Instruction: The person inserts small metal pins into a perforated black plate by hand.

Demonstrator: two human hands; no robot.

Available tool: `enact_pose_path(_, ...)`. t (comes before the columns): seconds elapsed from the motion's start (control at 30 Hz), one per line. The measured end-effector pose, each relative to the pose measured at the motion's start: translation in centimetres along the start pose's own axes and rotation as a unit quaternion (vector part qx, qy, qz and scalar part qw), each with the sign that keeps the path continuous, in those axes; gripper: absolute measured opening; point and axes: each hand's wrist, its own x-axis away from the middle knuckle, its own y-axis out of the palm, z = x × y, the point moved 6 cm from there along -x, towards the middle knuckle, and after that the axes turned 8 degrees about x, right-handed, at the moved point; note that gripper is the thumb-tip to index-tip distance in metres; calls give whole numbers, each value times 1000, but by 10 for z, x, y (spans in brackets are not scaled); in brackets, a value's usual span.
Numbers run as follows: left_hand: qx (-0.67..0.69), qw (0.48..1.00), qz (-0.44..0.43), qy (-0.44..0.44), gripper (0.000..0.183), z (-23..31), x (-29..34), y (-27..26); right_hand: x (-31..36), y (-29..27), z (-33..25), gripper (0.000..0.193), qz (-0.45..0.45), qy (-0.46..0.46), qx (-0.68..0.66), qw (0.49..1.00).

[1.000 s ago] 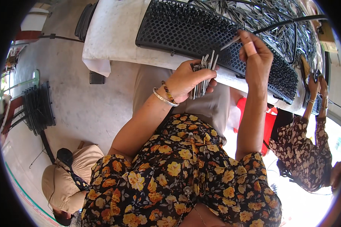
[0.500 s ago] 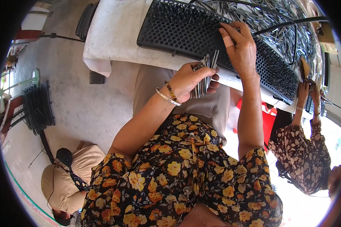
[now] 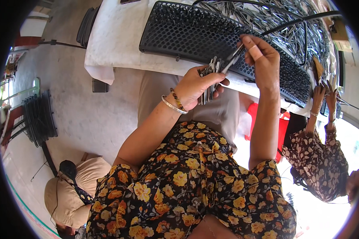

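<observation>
My left hand [image 3: 197,85] grips a bundle of thin grey metal pins [image 3: 208,79], held upright over my lap. My right hand [image 3: 261,57], with a plaster on one finger, pinches a single metal pin [image 3: 232,59] and holds its tip against the top of the bundle. Just behind both hands lies a long black perforated tray [image 3: 195,34] on a white-covered table [image 3: 115,40]. A heap of loose metal pins [image 3: 283,24] covers the far side of the tray.
A co-worker in a brown patterned top [image 3: 319,159] stands at the right, hands [image 3: 325,93] raised by the tray's end. A red stool [image 3: 281,131] stands under the table. Black racks [image 3: 36,117] and a tan bag [image 3: 73,191] rest on the concrete floor at left.
My right hand left the tray, where it rested half a second ago, and came back toward the bundle with one pin. My left hand stayed in place.
</observation>
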Motion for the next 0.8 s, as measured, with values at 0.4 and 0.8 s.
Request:
enact_pose_path(0.4,-4,1000,31,2,24,-1,-4,-2,-33,-11,5,22,134,-133,53,981)
enact_pose_path(0.8,49,999,-16,-18,26,0,3,15,-31,-19,-3,21,121,-169,150,967)
